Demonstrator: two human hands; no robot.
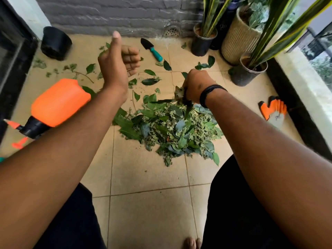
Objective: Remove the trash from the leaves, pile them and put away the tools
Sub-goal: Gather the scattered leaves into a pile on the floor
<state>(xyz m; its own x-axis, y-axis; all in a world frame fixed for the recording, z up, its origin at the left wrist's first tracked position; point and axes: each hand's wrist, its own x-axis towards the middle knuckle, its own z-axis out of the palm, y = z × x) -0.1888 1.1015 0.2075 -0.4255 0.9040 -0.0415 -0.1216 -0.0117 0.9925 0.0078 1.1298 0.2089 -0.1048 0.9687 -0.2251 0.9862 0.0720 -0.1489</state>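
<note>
A pile of green leaves (168, 130) lies on the tiled floor in front of me. Loose leaves (150, 81) are scattered beyond it. My right hand (195, 85) grips a bunch of leaves (179, 93) just above the far edge of the pile. My left hand (119, 64) is raised over the scattered leaves, fingers curled and thumb up, holding nothing. A small trowel (151, 49) with a teal handle lies farther back. An orange spray bottle (59, 103) lies on its side at the left. An orange and grey glove (274, 110) lies at the right.
A black pot (55, 43) stands at the back left. Three potted plants (248, 72) stand at the back right by a window ledge (305, 90). A grey brick wall (116, 15) closes the back. My knees frame bare tiles (149, 203) near me.
</note>
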